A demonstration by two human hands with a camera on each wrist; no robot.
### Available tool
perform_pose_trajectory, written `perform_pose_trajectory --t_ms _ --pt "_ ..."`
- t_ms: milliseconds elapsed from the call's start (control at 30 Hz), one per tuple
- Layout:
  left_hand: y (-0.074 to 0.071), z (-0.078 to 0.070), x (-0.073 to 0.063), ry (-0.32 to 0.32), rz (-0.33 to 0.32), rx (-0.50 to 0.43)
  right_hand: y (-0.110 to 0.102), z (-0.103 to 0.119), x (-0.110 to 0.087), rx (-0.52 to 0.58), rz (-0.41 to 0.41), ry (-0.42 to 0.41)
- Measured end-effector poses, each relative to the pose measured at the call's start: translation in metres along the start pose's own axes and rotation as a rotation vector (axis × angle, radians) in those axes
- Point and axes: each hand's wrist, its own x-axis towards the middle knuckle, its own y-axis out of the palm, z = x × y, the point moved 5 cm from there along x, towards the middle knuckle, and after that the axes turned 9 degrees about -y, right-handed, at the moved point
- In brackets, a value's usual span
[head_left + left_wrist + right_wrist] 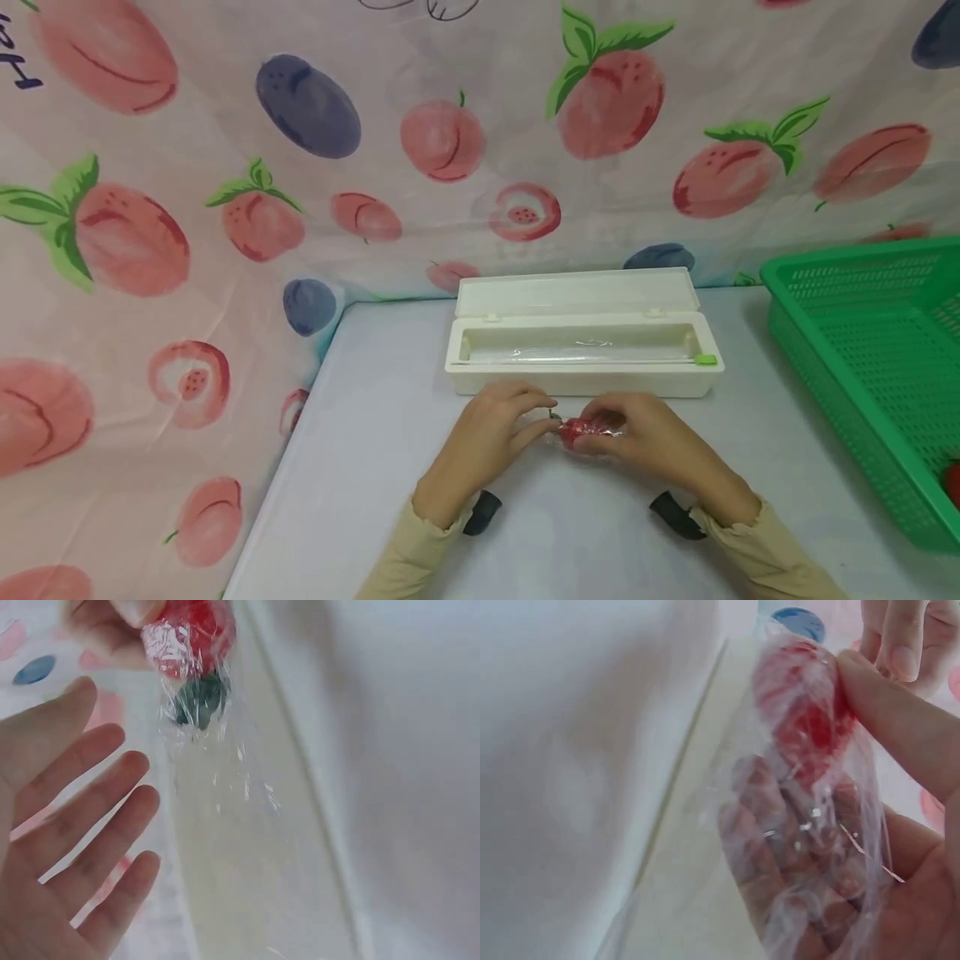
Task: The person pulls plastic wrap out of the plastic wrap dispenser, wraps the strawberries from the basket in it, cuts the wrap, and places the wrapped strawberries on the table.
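A red strawberry with a dark green leafy top is wrapped in clear cling film, whose loose ends trail from it. My right hand holds the strawberry between thumb and fingers, with film draped over the palm and fingers. Just left of the fruit is my left hand, its fingers extended and spread in the left wrist view, holding nothing. Behind both hands sits a white cling film dispenser with its lid raised, a film roll inside and a green slide cutter at the right end.
On the right stands a green plastic basket, with a red item partly visible inside. A fruit-print cloth hangs behind and to the left of the white table. Black bands show at both wrists.
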Motion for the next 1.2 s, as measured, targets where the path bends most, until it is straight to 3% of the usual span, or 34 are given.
perform_pose_trajectory --t_ms 333,600,733,933,1200 --pt "-0.041 0.002 -0.002 -0.014 -0.182 -0.08 -0.025 0.019 -0.003 0.013 -0.17 0.059" --pt "-0.057 -0.009 -0.007 0.045 -0.168 -0.246 -0.042 0.032 -0.01 0.028 -0.247 0.023" --pt "-0.053 -0.011 -0.008 0.026 -0.144 -0.274 -0.048 0.037 -0.013 0.018 -0.34 0.02" --pt "-0.035 -0.009 -0.005 -0.122 -0.104 -0.342 -0.046 0.043 -0.013 0.073 -0.483 -0.045" --pt "-0.023 -0.014 -0.003 -0.219 -0.117 -0.53 -0.037 0.048 -0.012 0.147 -0.556 -0.062"
